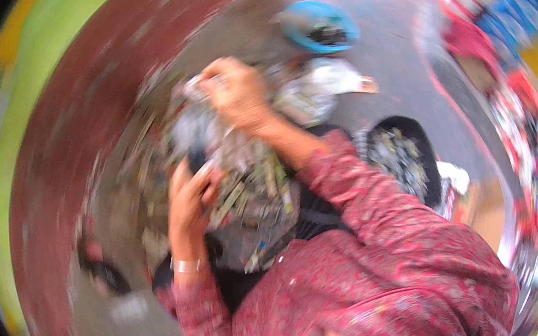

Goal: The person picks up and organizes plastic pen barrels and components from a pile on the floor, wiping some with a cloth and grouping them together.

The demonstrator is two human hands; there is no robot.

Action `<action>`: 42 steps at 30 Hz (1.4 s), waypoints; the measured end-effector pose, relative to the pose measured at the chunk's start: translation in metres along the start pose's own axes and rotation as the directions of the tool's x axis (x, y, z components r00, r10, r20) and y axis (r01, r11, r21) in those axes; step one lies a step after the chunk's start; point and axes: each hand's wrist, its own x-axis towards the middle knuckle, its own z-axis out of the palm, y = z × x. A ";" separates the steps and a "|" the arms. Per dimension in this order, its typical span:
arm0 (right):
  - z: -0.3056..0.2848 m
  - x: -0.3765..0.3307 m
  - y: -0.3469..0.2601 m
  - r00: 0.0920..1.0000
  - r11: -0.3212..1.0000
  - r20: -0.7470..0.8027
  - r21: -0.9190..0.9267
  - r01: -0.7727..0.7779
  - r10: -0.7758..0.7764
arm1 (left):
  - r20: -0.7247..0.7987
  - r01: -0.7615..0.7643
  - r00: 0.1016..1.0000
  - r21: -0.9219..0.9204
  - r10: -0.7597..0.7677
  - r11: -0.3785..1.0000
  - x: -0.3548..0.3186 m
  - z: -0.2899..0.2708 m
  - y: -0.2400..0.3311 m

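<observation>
My right hand (238, 95) is closed on the upper end of a clear, crinkled plastic bag (193, 127), gripping it in bent fingers. Below it, my left hand (190, 194) is raised with curled fingers at the bag's lower end. A small dark thing (197, 156) shows at the left fingertips, too smeared by motion to name. Beneath both hands spreads a heap of mixed scraps (238, 196), pale strips and bits of plastic among them, lying in front of my lap.
A blue basin (314, 27) with dark contents stands far ahead, right of centre. Nearer lie white plastic bags (313, 93). By my right side is a black tub (402, 159) of small shiny pieces. A dark item (107, 277) lies on the floor to the left.
</observation>
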 end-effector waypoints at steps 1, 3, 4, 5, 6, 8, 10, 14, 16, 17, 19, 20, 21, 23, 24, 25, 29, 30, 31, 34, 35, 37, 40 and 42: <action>0.002 0.004 -0.001 0.982 0.982 -0.085 0.094 -0.162 0.170 | -0.019 0.010 1.000 -0.032 -0.010 0.999 -0.001 -0.006 0.001; -0.001 0.003 0.023 0.966 0.948 -0.120 0.253 -0.194 0.229 | -0.090 -0.055 0.995 -0.041 0.051 0.998 -0.001 -0.007 -0.006; -0.008 0.001 0.027 0.946 0.895 -0.084 0.360 -0.263 0.312 | 0.038 -0.088 0.995 -0.140 0.095 0.986 0.003 -0.010 -0.011; -0.017 0.004 0.026 0.864 0.669 0.077 0.600 -0.438 0.498 | 0.042 -0.069 0.996 -0.169 0.077 0.983 0.010 -0.012 -0.013; -0.034 0.006 0.025 0.795 0.506 0.106 0.720 -0.476 0.597 | 0.053 -0.061 0.996 -0.157 0.070 0.986 0.013 -0.008 -0.015; -0.079 0.026 0.037 0.773 0.610 -0.171 0.724 -0.322 0.611 | 0.058 -0.040 0.997 -0.087 0.045 0.995 0.025 -0.012 -0.012; -0.151 0.040 0.093 0.773 0.550 -0.149 0.783 -0.288 0.617 | 0.084 -0.061 0.994 -0.123 0.072 0.990 0.025 0.005 -0.008; -0.389 0.063 0.209 0.621 0.451 -0.322 0.891 -0.056 0.714 | 0.133 -0.011 0.990 -0.211 0.040 0.977 0.037 0.017 -0.015; -0.491 0.072 0.205 0.486 0.726 -0.583 0.666 -0.174 0.651 | 0.149 0.003 0.988 -0.186 0.025 0.983 0.038 0.011 -0.016; -0.486 0.081 0.194 0.325 0.794 -0.727 0.585 -0.167 0.605 | 0.122 -0.004 0.992 -0.181 0.026 0.984 0.033 0.002 -0.006; -0.490 0.085 0.183 0.520 0.775 -0.633 0.624 -0.094 0.573 | 0.136 -0.009 0.990 -0.186 0.035 0.982 0.033 -0.002 -0.001; -0.485 0.080 0.176 0.636 0.776 -0.538 0.609 -0.160 0.553 | 0.031 -0.034 0.999 -0.211 0.042 0.977 0.028 0.009 -0.001; -0.454 0.084 0.162 0.636 0.543 -0.386 0.837 -0.062 0.668 | 0.029 -0.005 1.000 -0.238 0.012 0.971 0.032 0.002 0.000; -0.389 0.071 0.132 0.807 0.252 -0.010 0.952 -0.173 0.591 | 0.001 0.034 0.999 -0.267 -0.035 0.963 0.039 -0.013 -0.003; -0.354 0.072 0.128 0.698 0.276 -0.078 0.945 -0.176 0.712 | -0.008 0.056 0.998 -0.267 -0.060 0.962 0.042 -0.012 -0.007; -0.333 0.068 0.141 0.648 0.259 -0.056 0.940 -0.223 0.760 | 0.014 0.064 0.998 -0.269 -0.063 0.961 0.045 -0.005 -0.013; -0.195 0.073 0.113 0.559 0.105 0.239 0.851 -0.514 0.794 | 0.152 0.049 0.988 -0.222 -0.015 0.974 0.034 -0.003 -0.008; -0.160 0.072 0.082 0.600 0.091 0.272 0.859 -0.503 0.753 | 0.184 0.000 0.982 -0.159 0.030 0.987 0.028 -0.003 -0.004; -0.123 0.063 0.080 0.767 0.528 0.068 0.687 -0.499 0.637 | 0.260 -0.028 0.964 -0.098 0.053 0.995 0.025 0.012 -0.002; -0.065 0.057 0.051 0.749 0.534 0.345 0.539 -0.652 0.566 | 0.305 0.004 0.952 0.007 -0.006 1.000 0.007 0.023 0.010; -0.049 0.053 0.042 0.795 0.597 0.384 0.524 -0.607 0.470 | 0.309 0.036 0.950 0.043 -0.047 0.998 0.004 0.027 0.013; -0.032 0.046 0.018 0.687 0.438 0.598 0.531 -0.725 0.412 | 0.375 0.101 0.919 0.076 -0.122 0.992 0.001 0.023 0.009; -0.028 0.034 0.000 0.623 0.659 0.746 0.350 -0.666 0.234 | 0.372 0.091 0.921 0.085 -0.116 0.992 0.007 0.026 0.006; -0.031 0.024 -0.007 0.591 0.644 0.800 0.402 -0.651 0.098 | 0.374 0.102 0.919 0.091 -0.129 0.991 0.006 0.027 0.008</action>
